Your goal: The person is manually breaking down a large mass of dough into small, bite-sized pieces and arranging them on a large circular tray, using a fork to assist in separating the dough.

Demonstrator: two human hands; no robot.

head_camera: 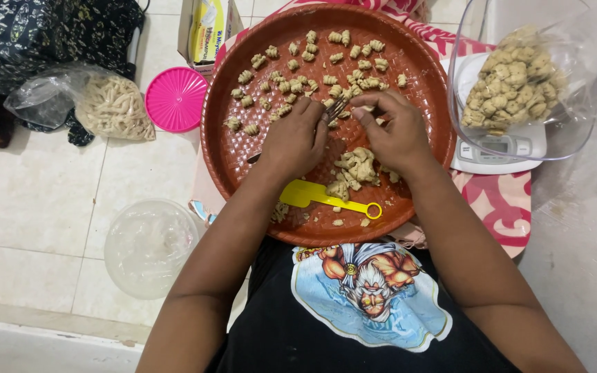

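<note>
The left hand [297,140] is closed around a fork [334,109]. The fork's prongs stick out past the fingers and point toward the right hand [394,131]. The right hand is just beside it, and its fingertips pinch a small bit of dough [365,109] against the prongs. The two hands almost touch.

Both hands are over a big round brown tray [423,90]. Past the fingers, on the far part of the tray, lie many little ridged dough pieces [291,65], spread out. Just under the right hand, nearer the person, sits a small heap of dough bits [355,167]. A yellow plastic scraper [323,195] lies near the wrists.

Out past the right hand stands a kitchen scale [499,148] with a clear bowl [575,131] on it, and the bowl holds more dough pieces. Out past the left hand, on the tiled floor [43,200], are a pink lid [175,99], a clear bag of pale sticks [112,107] and a clear plastic bowl [148,247].
</note>
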